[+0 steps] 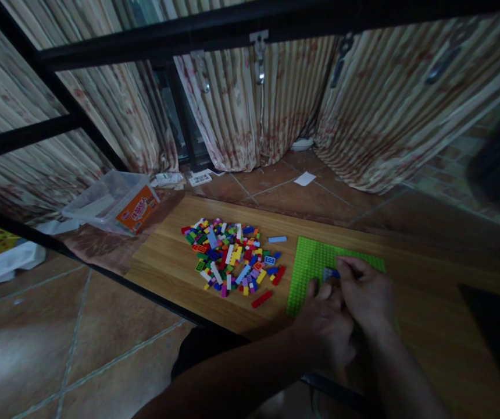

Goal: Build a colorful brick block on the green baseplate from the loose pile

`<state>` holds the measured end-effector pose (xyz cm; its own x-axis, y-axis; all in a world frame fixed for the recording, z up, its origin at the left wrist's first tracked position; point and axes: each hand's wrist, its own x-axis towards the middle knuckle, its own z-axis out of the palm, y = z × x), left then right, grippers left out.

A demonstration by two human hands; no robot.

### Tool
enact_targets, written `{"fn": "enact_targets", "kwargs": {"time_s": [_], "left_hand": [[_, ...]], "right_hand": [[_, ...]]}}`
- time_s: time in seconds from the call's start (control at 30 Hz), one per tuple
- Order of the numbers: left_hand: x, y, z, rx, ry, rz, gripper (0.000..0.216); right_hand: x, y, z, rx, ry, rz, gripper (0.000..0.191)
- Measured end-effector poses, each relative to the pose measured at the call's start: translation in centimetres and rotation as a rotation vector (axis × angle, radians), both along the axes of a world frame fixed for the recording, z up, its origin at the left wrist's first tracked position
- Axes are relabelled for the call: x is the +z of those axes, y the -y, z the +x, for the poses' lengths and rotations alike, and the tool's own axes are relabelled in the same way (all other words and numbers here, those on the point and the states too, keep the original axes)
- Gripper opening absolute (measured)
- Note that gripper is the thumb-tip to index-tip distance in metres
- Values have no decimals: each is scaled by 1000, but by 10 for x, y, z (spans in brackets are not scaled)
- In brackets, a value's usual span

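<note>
Brick point(329, 273) on the green plate point(301, 273), twelve o'clock from our left hand point(326, 319), ten from our right hand point(367, 291); both near, fingers narrowed. Long axis unclear; whether either grips it, we cannot tell.

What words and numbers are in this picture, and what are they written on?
No text is clear enough to quote.
Orange label on the clear plastic box: big pale lettering, too blurred to read for sure.
Small white card: dark printed marks, too small to read.
</note>
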<state>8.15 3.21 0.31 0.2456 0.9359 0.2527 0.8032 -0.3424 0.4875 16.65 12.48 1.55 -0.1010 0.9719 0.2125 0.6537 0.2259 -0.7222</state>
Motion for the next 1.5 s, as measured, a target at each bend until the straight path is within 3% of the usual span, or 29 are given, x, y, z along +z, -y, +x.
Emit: {"fn": "enact_targets", "kwargs": {"time_s": [0.13,0.27,0.43,0.73,0.97,1.17,1.3,1.5], "left_hand": [[12,-7,-15,122,201,4,35],[22,-18,-40,274,406,4,32],[28,-27,-56,407,446,-4,30],[16,-27,-43,307,368,-1,26],[22,-28,-49,359,319,24,28],[36,-15,-85,483,254,88,29],[45,8,-122,584,63,81,20],[39,26,-141,559,-200,-14,17]], "right_hand": [[-1,-18,18,-204,-266,50,29],[-3,-34,37,-402,-667,24,26],[5,-34,39,-413,-855,7,26],[4,-29,33,-337,-872,-32,22],[2,-27,27,-345,-862,-62,28],[-1,-23,19,-312,-800,-71,24],[0,-20,14,-269,-731,-83,22],[1,-17,11,-251,-667,-114,22]]}}
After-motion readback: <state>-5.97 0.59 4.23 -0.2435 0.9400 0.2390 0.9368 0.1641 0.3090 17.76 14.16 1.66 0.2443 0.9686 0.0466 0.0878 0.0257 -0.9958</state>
